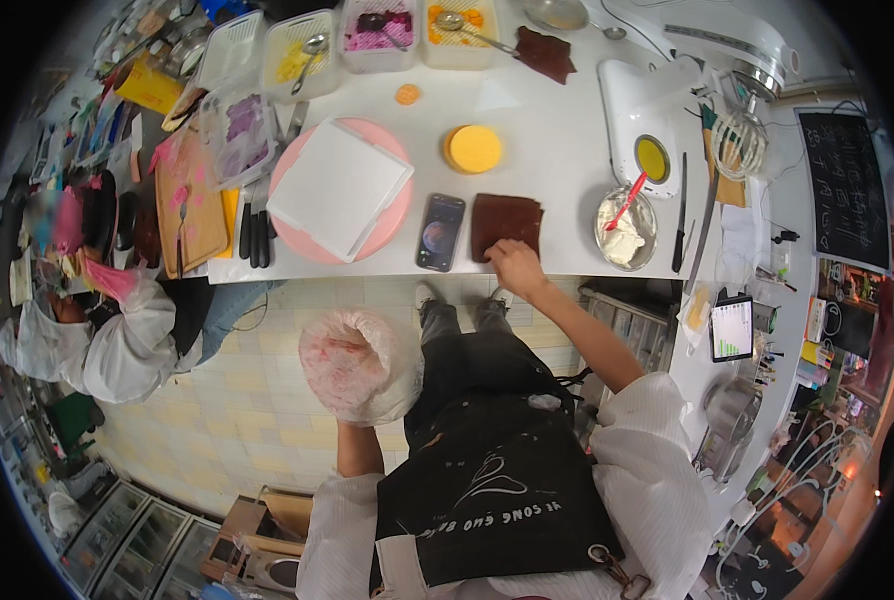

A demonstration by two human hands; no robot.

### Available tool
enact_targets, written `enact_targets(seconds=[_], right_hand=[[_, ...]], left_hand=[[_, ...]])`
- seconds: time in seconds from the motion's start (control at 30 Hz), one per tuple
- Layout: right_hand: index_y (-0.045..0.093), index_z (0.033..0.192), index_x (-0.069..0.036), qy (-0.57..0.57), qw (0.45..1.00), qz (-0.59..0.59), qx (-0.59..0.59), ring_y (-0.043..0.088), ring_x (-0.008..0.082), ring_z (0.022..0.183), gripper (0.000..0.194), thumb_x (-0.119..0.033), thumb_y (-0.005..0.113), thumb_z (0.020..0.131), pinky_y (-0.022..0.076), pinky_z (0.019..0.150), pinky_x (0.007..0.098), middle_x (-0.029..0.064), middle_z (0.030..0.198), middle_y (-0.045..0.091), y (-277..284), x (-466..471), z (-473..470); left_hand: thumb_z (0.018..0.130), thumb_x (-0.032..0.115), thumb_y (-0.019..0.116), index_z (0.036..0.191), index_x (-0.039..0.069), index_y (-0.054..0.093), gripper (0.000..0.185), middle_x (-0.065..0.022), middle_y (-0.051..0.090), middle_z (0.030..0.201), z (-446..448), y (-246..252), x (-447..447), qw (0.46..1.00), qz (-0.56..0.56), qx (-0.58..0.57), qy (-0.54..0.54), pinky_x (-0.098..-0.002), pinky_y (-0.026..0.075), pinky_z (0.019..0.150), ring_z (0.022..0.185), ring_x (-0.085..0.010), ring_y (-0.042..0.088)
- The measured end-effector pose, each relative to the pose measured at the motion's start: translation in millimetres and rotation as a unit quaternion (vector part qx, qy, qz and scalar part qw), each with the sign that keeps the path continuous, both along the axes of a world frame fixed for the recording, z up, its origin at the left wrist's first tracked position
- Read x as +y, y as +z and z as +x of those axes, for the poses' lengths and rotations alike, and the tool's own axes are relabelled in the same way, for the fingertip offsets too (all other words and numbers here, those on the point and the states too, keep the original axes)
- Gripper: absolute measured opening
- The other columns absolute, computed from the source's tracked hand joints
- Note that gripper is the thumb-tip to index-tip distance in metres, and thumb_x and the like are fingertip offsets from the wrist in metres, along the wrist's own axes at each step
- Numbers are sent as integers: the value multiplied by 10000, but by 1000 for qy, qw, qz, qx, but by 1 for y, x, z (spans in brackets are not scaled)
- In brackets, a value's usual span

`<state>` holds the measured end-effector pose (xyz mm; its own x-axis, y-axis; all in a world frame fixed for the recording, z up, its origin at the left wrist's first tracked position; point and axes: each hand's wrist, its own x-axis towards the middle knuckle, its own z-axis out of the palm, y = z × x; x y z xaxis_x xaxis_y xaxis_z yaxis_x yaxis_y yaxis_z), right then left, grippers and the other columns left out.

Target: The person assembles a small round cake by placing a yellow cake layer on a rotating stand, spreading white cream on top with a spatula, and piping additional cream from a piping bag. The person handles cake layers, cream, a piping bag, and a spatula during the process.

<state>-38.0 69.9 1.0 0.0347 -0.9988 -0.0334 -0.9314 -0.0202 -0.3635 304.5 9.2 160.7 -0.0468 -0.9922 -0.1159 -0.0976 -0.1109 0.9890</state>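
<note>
My right hand (pixel 518 266), fingers curled, is on the near edge of a folded brown cloth (pixel 505 221) by the table's front edge. My left hand is hidden by the crumpled clear plastic bag (pixel 361 367) it holds up, beyond the table's near edge; pinkish-red smears mark its inside. A phone (pixel 441 232) lies left of the cloth. Behind the cloth are stacked yellow rounds (pixel 477 148). A white square board or lid (pixel 342 187) rests on a pink round turntable or plate (pixel 394 240). To the right, a metal bowl (pixel 648 251) holds white cream and a red spatula (pixel 631 199).
A white kitchen scale (pixel 627 105) bears a small dish of yellow-green content. Plastic baskets (pixel 379 56) of coloured pieces line the back. Several knives (pixel 254 232) lie left, a long knife (pixel 681 217) right. A stand mixer (pixel 732 52) stands back right. A co-worker's white sleeve (pixel 132 341) is at left.
</note>
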Motion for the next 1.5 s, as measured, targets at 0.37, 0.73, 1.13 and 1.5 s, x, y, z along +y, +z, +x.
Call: enact_targets(seconds=[0.37, 0.73, 1.13, 1.5], right_hand=[[593, 1244, 18, -388, 915, -107, 11, 603, 396, 1122, 477, -165, 760, 837, 480, 973, 471, 208, 1178, 653, 64, 92, -221], [674, 1010, -23, -119, 986, -73, -91, 680, 333, 776, 325, -270, 778, 828, 534, 709, 451, 172, 952, 689, 55, 16, -345], [744, 835, -52, 188, 964, 165, 90, 709, 362, 812, 213, -264, 747, 808, 553, 669, 466, 166, 855, 712, 132, 57, -323], [700, 918, -91, -62, 997, 24, -30, 674, 349, 796, 201, -274, 622, 944, 527, 661, 471, 119, 834, 687, 113, 111, -349]], left_hand=[[777, 207, 738, 927, 86, 691, 198, -104, 718, 885, -84, 17, 16, 874, -126, -441, -160, -346, 533, 714, 790, -234, 686], [831, 225, 627, 876, 32, 709, 214, -162, 716, 817, -224, 42, 115, 868, 127, -467, -110, -399, 537, 707, 754, -332, 683], [853, 250, 537, 898, 56, 732, 279, -211, 698, 908, -361, -54, 113, 814, 61, -477, -326, -443, 542, 779, 885, -367, 703], [848, 232, 617, 815, -16, 689, 260, -205, 677, 732, -398, -103, 125, 915, 86, -264, -293, -389, 519, 629, 673, -301, 692]])
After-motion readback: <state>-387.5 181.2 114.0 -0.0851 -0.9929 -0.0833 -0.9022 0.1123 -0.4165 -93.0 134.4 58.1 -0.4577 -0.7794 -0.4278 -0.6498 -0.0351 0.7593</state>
